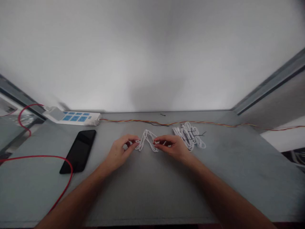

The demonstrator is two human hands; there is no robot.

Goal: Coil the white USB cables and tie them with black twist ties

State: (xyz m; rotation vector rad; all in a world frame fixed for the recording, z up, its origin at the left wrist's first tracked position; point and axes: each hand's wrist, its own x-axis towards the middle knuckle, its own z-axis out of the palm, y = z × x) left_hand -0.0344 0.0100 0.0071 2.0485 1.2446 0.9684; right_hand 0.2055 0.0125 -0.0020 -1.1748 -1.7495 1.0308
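Observation:
A white USB cable (145,135) lies loosely looped on the grey table between my hands. My left hand (122,149) pinches one end of it, a small white connector, between thumb and fingertips. The other end, a wider connector with a metal tip, sits in the closed fingers of my right hand (172,146). Just past that hand rests a pile of coiled white cables (190,135), bound with thin black ties. My right hand is partly in front of the pile's near side.
On the left lies a black phone (79,151), with a red cable (68,162) curving over its lower edge. A white power strip (95,119) with blue sockets holds a white plug adapter (54,113). Its twisted wire (133,120) runs along the wall. A black tie (163,114) lies behind it.

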